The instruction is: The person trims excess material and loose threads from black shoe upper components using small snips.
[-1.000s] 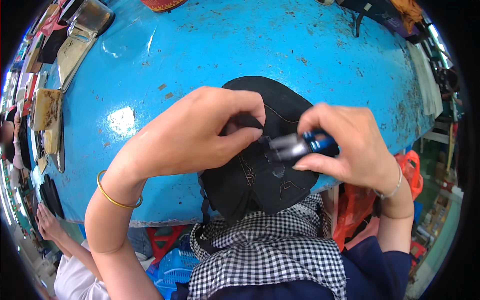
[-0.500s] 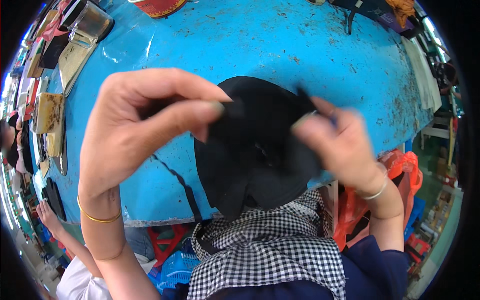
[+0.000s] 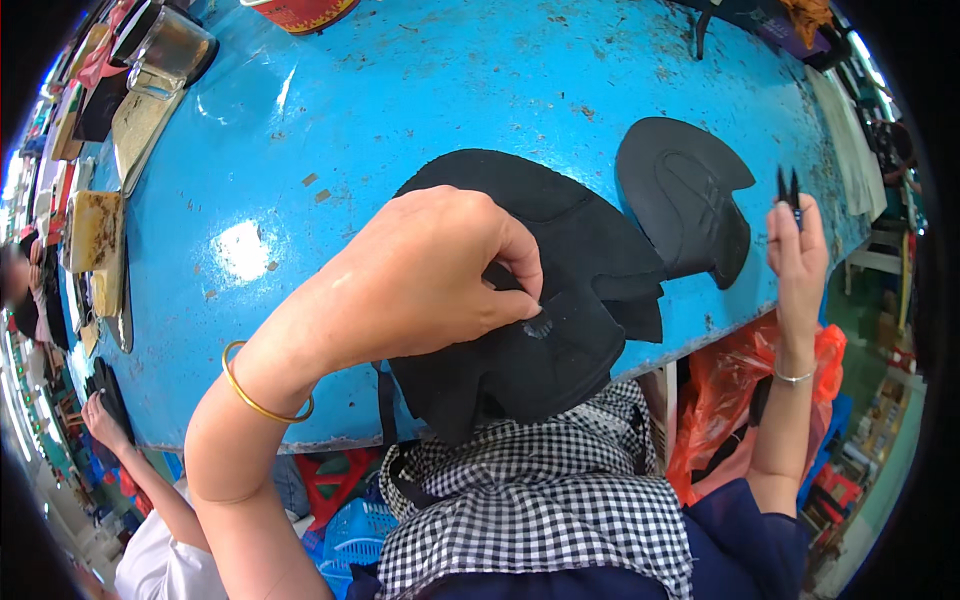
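Black stitched fabric pieces (image 3: pixel 590 250) lie stacked near the table's front edge, against my checked apron. My left hand (image 3: pixel 430 275) is over them, thumb and forefinger pinched together beside a small greyish patch (image 3: pixel 538 327); whatever is between the fingertips is too small to make out. Out to the right, my right hand (image 3: pixel 800 250) is closed around small black thread snips (image 3: pixel 789 190), their two pointed tips upward and apart. Between the stack and the snips lies a flat, rounded black piece (image 3: pixel 650 185) with raised curved lines and a notched edge.
Far left on the blue table (image 3: pixel 400 90) are a glass mug (image 3: pixel 165 60) and a stained yellowish block (image 3: pixel 95 230). A red tub (image 3: pixel 300 12) stands at the back. An orange-red plastic bag (image 3: pixel 720 390) hangs below the right edge. Another person's hand (image 3: pixel 105 425) is at lower left.
My right hand has moved from the black pieces out to the right, where the snips now show clearly. My left hand has shifted right and down over the fabric. The rounded piece has come into view.
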A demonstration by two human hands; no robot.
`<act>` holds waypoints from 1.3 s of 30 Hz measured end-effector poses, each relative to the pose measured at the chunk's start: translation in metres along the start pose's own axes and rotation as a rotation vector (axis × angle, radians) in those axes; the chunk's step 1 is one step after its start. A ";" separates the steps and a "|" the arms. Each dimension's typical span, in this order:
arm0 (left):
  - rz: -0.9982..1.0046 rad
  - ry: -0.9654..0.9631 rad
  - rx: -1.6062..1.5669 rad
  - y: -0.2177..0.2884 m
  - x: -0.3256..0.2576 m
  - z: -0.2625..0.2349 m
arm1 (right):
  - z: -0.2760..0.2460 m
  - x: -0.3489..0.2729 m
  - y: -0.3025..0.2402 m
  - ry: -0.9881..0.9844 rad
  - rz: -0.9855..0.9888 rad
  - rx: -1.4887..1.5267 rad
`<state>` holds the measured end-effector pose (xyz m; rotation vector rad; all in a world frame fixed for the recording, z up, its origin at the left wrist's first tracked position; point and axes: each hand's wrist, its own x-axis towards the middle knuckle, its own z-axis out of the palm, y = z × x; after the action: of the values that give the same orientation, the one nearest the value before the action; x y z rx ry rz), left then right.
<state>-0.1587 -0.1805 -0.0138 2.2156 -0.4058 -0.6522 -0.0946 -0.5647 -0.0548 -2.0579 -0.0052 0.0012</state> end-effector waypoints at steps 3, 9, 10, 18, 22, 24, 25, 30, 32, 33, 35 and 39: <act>-0.024 -0.023 0.007 -0.002 0.002 0.001 | 0.036 -0.019 -0.030 -0.361 -0.310 0.019; 0.144 0.200 0.192 -0.006 -0.003 0.005 | 0.103 -0.016 -0.081 -0.793 -0.935 -0.310; 0.121 0.217 0.234 -0.007 -0.004 0.001 | 0.105 -0.016 -0.085 -0.842 -0.969 -0.429; 0.074 0.154 0.151 -0.019 -0.011 -0.008 | 0.120 0.004 -0.097 -0.910 -1.018 -0.442; 0.064 0.149 0.211 -0.017 -0.011 -0.009 | 0.134 -0.002 -0.103 -0.768 -1.125 -0.597; 0.119 0.173 0.167 -0.020 -0.014 -0.007 | 0.134 0.000 -0.108 -0.740 -1.152 -0.646; 0.117 0.176 0.167 -0.020 -0.016 -0.009 | 0.129 0.005 -0.111 -0.814 -1.013 -0.572; 0.116 0.102 0.091 -0.020 -0.017 -0.013 | 0.137 0.009 -0.110 -0.843 -0.938 -0.505; 0.128 0.103 0.093 -0.020 -0.016 -0.013 | 0.141 0.007 -0.113 -0.852 -0.942 -0.533; 0.134 0.105 0.095 -0.021 -0.016 -0.012 | 0.142 0.006 -0.114 -0.866 -0.948 -0.556; 0.112 0.122 0.060 -0.021 -0.020 -0.013 | 0.137 0.007 -0.109 -0.849 -0.912 -0.513; -0.098 0.219 -0.396 -0.025 -0.034 -0.018 | 0.125 -0.015 -0.121 -0.740 -0.900 -0.349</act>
<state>-0.1743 -0.1371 -0.0110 1.9081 -0.0490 -0.4844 -0.1102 -0.3980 -0.0066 -2.1065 -1.4548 0.2134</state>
